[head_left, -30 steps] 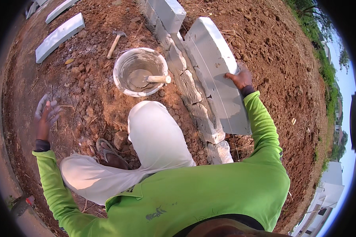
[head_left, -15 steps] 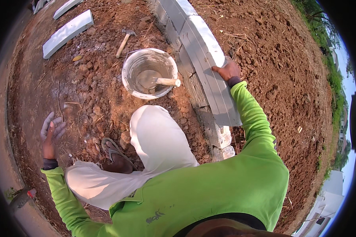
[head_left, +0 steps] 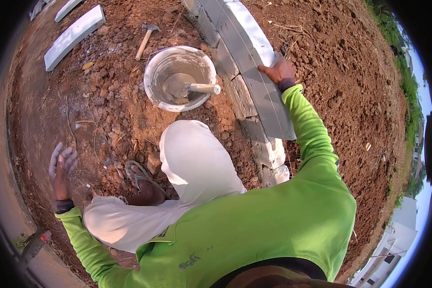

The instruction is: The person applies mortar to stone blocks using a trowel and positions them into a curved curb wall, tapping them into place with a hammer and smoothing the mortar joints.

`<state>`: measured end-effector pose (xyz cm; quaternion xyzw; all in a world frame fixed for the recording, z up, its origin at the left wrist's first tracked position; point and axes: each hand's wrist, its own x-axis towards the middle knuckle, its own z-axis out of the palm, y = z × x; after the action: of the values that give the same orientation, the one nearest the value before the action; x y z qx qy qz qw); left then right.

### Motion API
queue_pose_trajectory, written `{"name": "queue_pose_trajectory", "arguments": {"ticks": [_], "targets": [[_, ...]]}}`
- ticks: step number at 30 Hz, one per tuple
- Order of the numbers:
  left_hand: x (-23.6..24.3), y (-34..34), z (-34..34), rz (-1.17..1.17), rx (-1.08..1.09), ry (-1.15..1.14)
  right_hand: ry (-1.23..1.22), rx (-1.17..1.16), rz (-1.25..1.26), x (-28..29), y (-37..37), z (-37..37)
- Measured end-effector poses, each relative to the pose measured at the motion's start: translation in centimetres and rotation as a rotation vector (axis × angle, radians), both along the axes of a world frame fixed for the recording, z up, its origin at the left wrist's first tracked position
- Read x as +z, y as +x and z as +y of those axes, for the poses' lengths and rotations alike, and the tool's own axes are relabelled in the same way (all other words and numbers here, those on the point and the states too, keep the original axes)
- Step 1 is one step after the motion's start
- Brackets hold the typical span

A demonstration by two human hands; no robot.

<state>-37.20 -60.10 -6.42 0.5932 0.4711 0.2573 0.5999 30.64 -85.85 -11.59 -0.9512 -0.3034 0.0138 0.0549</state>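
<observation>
My right hand (head_left: 279, 73) grips the top of a pale grey concrete block (head_left: 263, 96) in a low wall. Its thumb lies on the near face, and the other fingers are partly hidden over the far side. Off to the left, my left hand (head_left: 61, 169) is raised above the soil, empty, fingers apart and coated with grey dust. Between my hands, beyond my knee, stands a white bucket (head_left: 151, 91) with wet grey mortar (head_left: 176, 85) in it. A tool's wooden handle (head_left: 204, 88) sticks out over the bucket's right rim; its other end is sunk in the mortar.
A hammer (head_left: 145, 42) lies on the clods beyond the bucket. Pale blocks (head_left: 75, 36) rest on the ground at the far left. Rough stone blocks (head_left: 242, 97) form the wall's base, and a thin string runs along its face. Loose reddish soil (head_left: 343, 105) spreads to the right.
The view has shifted slightly, so the bucket, hammer and loose blocks sit a little higher and farther left. My right hand stays on the block; my left remains raised and empty.
</observation>
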Motion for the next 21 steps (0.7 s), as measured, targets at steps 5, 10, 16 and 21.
{"name": "queue_pose_trajectory", "arguments": {"ticks": [5, 10, 16, 21], "targets": [[-0.6, 1.9, 0.7, -0.017, -0.056, -0.001, 0.009, 0.046, -0.006, -1.4, 1.2, -1.0], [-0.5, 2.9, 0.1, -0.021, -0.090, -0.018, 0.170, 0.097, 0.093, 2.6, -2.1, 0.3], [-1.1, 5.1, 1.3, -0.027, -0.149, -0.057, 0.271, 0.190, 0.136, 1.1, -0.3, -1.2], [-1.2, 6.9, 1.6, -0.027, -0.167, -0.068, 0.295, 0.192, 0.161, 1.3, -0.2, -1.5]]}}
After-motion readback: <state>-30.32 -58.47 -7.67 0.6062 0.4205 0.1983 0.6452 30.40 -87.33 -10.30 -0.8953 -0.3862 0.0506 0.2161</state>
